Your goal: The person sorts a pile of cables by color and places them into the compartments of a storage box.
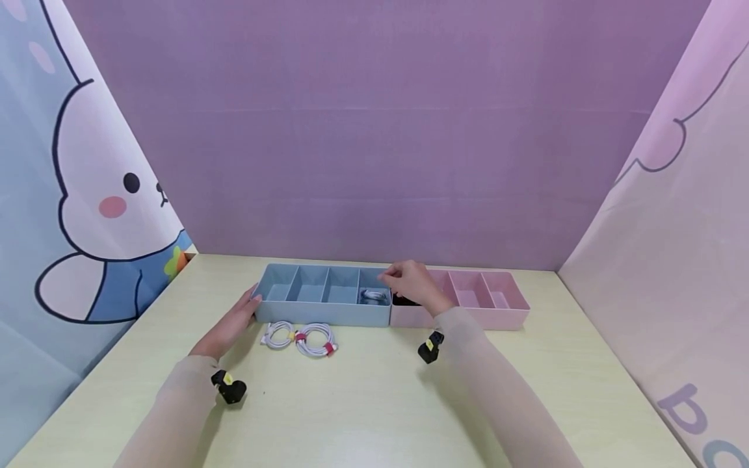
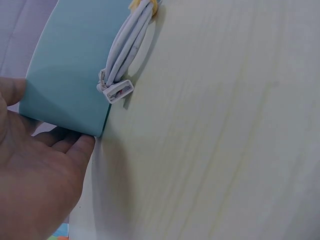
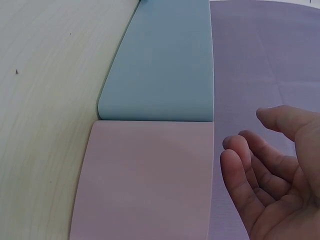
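My left hand (image 1: 236,320) rests against the left end of a long light-blue divided box (image 1: 324,314). In the left wrist view its thumb reaches the rim and its fingers lie along the end wall. My right hand (image 1: 411,283) hovers above where the blue box meets a pink divided box (image 1: 491,318). Its fingers are loosely bent, with the thumb apart and nothing between them in the right wrist view. A bundled white cable (image 1: 373,296) lies in the blue box's rightmost compartment, beside this hand. Something dark (image 1: 405,301) sits in the pink box's leftmost compartment, partly covered by the hand.
Two coiled white cables lie on the table before the blue box: one with a yellow tie (image 1: 279,335), another with red ties (image 1: 316,340). Both boxes stand end to end near the purple backdrop (image 1: 374,162). Printed curtains flank the table (image 1: 351,403).
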{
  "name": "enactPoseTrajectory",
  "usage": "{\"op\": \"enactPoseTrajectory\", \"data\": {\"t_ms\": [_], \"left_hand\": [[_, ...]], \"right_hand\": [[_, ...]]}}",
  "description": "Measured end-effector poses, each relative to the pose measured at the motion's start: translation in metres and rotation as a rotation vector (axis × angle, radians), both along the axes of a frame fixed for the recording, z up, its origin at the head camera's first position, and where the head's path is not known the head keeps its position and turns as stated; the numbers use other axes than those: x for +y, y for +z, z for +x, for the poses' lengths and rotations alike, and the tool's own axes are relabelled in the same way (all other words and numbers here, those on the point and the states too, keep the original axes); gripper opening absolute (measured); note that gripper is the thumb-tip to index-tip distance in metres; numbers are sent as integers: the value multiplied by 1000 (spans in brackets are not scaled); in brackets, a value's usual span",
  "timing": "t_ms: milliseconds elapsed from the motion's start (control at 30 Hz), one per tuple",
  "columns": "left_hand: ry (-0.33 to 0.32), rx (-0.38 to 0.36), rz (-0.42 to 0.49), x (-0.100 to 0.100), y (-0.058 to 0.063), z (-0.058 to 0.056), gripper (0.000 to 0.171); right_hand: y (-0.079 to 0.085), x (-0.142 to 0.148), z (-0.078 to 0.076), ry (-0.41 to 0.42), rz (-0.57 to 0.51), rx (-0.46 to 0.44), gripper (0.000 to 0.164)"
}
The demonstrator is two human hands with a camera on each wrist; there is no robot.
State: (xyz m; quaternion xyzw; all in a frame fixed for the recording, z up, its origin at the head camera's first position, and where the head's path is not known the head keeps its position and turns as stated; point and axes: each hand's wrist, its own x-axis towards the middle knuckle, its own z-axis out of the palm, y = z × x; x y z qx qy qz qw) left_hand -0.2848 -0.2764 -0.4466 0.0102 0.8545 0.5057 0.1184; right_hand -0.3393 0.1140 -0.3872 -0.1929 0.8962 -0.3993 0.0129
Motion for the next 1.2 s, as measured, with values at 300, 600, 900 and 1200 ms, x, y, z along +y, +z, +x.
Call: {"op": "enactPoseTrajectory", "data": {"t_ms": [300,600,900,1200], "left_hand": [[2,-8,1,-1,0,0,67],[1,-11,-1,-1,-1,-1,67],[8,-29,12,-1,0,0,66],[14,-49,2,1,2,0,68]], "right_hand": [[2,-4,8,14,9,8,26],[0,-9,17,47,-40,1,29],[2,-16,30,81,-52,5,17],[-1,-22,42,139,-40,11,23]]}}
